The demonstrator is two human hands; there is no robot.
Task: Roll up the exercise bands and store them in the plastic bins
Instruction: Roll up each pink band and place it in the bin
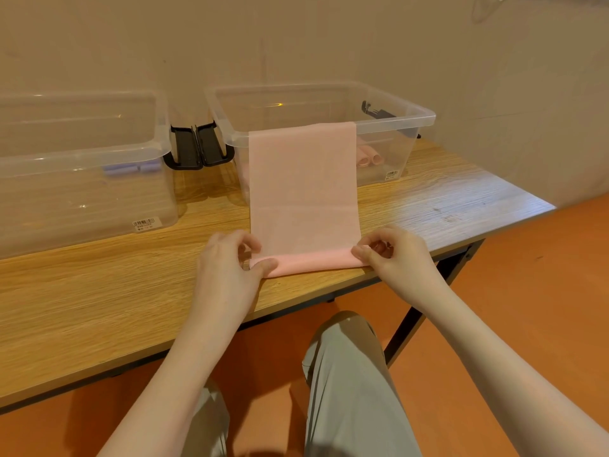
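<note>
A pink exercise band (303, 179) lies stretched over the wooden table, its far end draped over the front rim of the right clear plastic bin (425, 118). Its near end is wound into a low roll (313, 263) by the table's front edge. My left hand (230, 262) pinches the roll's left end with thumb and curled fingers. My right hand (392, 253) pinches the right end. Rolled pink bands (370, 156) lie inside the right bin. The left clear bin (158, 143) holds rolled purple bands (131, 168).
Two black bin latches (199, 146) hang between the bins. The table (99, 291) ends close on the right, with the orange floor (527, 291) beyond. My knees in grey trousers (346, 374) sit below the front edge. A beige wall stands right behind the bins.
</note>
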